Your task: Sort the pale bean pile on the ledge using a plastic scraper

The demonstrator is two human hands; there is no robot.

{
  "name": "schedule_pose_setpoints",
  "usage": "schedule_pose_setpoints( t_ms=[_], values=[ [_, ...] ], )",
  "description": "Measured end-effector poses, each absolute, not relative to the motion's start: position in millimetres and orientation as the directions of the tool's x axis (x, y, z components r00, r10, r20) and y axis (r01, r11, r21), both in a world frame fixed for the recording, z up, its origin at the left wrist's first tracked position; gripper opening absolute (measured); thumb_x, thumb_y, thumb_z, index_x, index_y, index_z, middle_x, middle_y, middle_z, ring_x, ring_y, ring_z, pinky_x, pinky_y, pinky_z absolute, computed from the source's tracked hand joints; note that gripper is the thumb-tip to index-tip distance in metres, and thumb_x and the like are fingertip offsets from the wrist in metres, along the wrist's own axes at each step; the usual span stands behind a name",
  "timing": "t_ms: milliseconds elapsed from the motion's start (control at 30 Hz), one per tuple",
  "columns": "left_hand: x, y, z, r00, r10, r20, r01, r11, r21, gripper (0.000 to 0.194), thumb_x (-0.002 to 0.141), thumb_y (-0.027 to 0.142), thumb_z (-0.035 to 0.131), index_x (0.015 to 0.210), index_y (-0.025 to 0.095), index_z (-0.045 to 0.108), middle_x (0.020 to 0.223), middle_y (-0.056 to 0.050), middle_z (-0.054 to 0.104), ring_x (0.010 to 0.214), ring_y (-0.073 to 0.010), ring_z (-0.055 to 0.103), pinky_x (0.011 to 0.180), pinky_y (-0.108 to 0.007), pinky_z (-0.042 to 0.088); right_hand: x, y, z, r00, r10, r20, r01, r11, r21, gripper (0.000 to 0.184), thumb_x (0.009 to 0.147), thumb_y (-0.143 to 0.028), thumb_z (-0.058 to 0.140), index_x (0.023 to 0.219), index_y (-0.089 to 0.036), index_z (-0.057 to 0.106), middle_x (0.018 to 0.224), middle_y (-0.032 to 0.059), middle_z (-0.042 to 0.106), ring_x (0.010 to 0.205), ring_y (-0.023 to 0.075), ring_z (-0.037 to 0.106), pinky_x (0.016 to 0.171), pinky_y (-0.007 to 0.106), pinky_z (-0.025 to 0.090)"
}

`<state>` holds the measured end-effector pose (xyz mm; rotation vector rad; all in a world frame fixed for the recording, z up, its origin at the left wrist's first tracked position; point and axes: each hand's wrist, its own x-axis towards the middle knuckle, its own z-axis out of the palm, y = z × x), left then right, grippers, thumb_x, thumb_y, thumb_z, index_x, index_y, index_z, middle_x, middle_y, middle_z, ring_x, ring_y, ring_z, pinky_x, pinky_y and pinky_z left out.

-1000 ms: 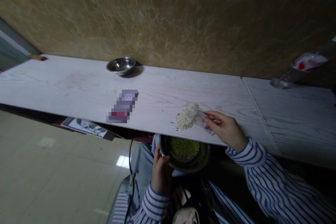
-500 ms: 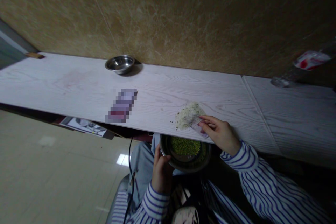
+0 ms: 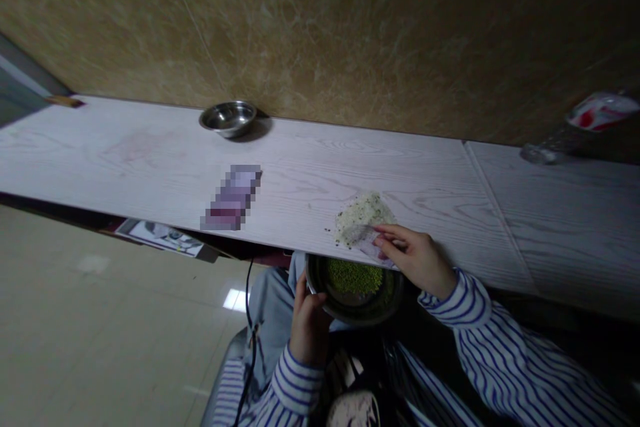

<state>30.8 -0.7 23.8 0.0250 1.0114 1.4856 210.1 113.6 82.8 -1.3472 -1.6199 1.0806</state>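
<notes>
My right hand (image 3: 415,257) pinches a translucent plastic piece (image 3: 365,240) at the lower edge of a pale, speckled heap of fine grains (image 3: 363,215) on the white wood-grain tabletop (image 3: 125,147). My left hand (image 3: 309,327) grips the rim of a dark steel bowl (image 3: 393,297) held over my lap. Green mung beans (image 3: 354,275) fill the bowl's centre. Part of the bowl lies hidden under the table edge and my left hand.
A small steel bowl (image 3: 229,119) stands against the marbled wall (image 3: 350,33). A pixelated flat object (image 3: 231,197) lies mid-table. At far right are a red-and-white packet (image 3: 603,112) and a clear bottle (image 3: 543,153). A black cable (image 3: 249,300) hangs near my knee.
My right hand has shifted left and toward me, drawing the plastic piece along the heap's lower edge. The whole view has drifted slightly as my head moved. My left hand stays on the bowl.
</notes>
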Motion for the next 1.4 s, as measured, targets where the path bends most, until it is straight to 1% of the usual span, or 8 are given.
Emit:
schedule_pose_setpoints(
  t_ms=[67, 267, 467, 633, 767, 1100, 1267, 1400],
  values=[
    [31, 0, 23, -0.229, 0.811, -0.537, -0.793, 0.164, 0.587, 0.051, 0.07, 0.021, 0.069, 0.121, 0.029, 0.07, 0.119, -0.006, 0.072, 0.105, -0.0247, 0.066, 0.087, -0.036, 0.053, 211, 113, 84, -0.169, 0.985, 0.04, 0.359, 0.1, -0.928, 0.029, 0.079, -0.035, 0.072, 0.102, -0.018, 0.081, 0.082, 0.0076, 0.079, 0.057, 0.0173, 0.073, 0.058, 0.03, 0.065],
    [30, 0, 21, -0.23, 0.8, -0.555, -0.772, 0.198, 0.604, 0.058, 0.067, 0.024, 0.07, 0.125, 0.03, 0.067, 0.118, -0.006, 0.071, 0.1, -0.0263, 0.066, 0.079, -0.035, 0.053, 219, 114, 86, -0.137, 0.987, 0.077, 0.39, 0.126, -0.912, 0.03, 0.079, -0.036, 0.073, 0.102, -0.019, 0.082, 0.083, 0.0073, 0.08, 0.058, 0.0172, 0.073, 0.058, 0.03, 0.064],
    [29, 0, 19, -0.224, 0.802, -0.554, -0.776, 0.198, 0.6, 0.057, 0.066, 0.024, 0.071, 0.122, 0.03, 0.068, 0.12, -0.007, 0.07, 0.103, -0.0265, 0.065, 0.083, -0.037, 0.052, 221, 113, 86, -0.159, 0.984, 0.086, 0.467, 0.152, -0.871, 0.029, 0.08, -0.034, 0.071, 0.102, -0.02, 0.083, 0.082, 0.0076, 0.08, 0.06, 0.0178, 0.073, 0.059, 0.03, 0.063],
    [30, 0, 21, -0.218, 0.807, -0.548, -0.789, 0.185, 0.586, 0.052, 0.067, 0.021, 0.071, 0.119, 0.029, 0.068, 0.12, -0.006, 0.07, 0.101, -0.0247, 0.065, 0.083, -0.036, 0.052, 222, 109, 90, -0.177, 0.982, 0.065, 0.466, 0.142, -0.874, 0.032, 0.08, -0.036, 0.07, 0.102, -0.016, 0.082, 0.08, 0.0083, 0.08, 0.057, 0.0172, 0.071, 0.057, 0.03, 0.063],
    [31, 0, 22, -0.216, 0.812, -0.542, -0.789, 0.182, 0.587, 0.053, 0.067, 0.02, 0.069, 0.12, 0.03, 0.069, 0.121, -0.005, 0.07, 0.102, -0.0248, 0.065, 0.088, -0.038, 0.052, 222, 107, 94, -0.189, 0.98, 0.067, 0.479, 0.151, -0.864, 0.031, 0.08, -0.035, 0.069, 0.101, -0.016, 0.083, 0.079, 0.0088, 0.08, 0.057, 0.0176, 0.071, 0.059, 0.031, 0.064],
    [29, 0, 19, -0.219, 0.802, -0.555, -0.793, 0.185, 0.58, 0.052, 0.067, 0.021, 0.071, 0.118, 0.03, 0.07, 0.117, -0.005, 0.071, 0.1, -0.0248, 0.065, 0.085, -0.036, 0.052, 229, 109, 90, -0.147, 0.986, 0.083, 0.464, 0.143, -0.874, 0.028, 0.078, -0.034, 0.073, 0.098, -0.018, 0.083, 0.078, 0.0084, 0.08, 0.061, 0.0196, 0.073, 0.06, 0.031, 0.064],
    [29, 0, 19, -0.215, 0.803, -0.555, -0.792, 0.189, 0.58, 0.055, 0.067, 0.022, 0.071, 0.121, 0.03, 0.069, 0.121, -0.006, 0.069, 0.106, -0.0275, 0.064, 0.084, -0.038, 0.053, 230, 109, 91, -0.165, 0.983, 0.081, 0.49, 0.153, -0.858, 0.027, 0.079, -0.033, 0.071, 0.098, -0.019, 0.084, 0.077, 0.0078, 0.08, 0.06, 0.019, 0.072, 0.06, 0.031, 0.063],
    [30, 0, 21, -0.214, 0.808, -0.55, -0.797, 0.181, 0.576, 0.056, 0.068, 0.021, 0.072, 0.122, 0.03, 0.07, 0.121, -0.006, 0.07, 0.106, -0.0266, 0.064, 0.085, -0.036, 0.052, 228, 108, 95, -0.195, 0.979, 0.061, 0.499, 0.153, -0.853, 0.027, 0.08, -0.032, 0.069, 0.099, -0.019, 0.083, 0.078, 0.0075, 0.08, 0.059, 0.0182, 0.072, 0.056, 0.029, 0.062]
  ],
)
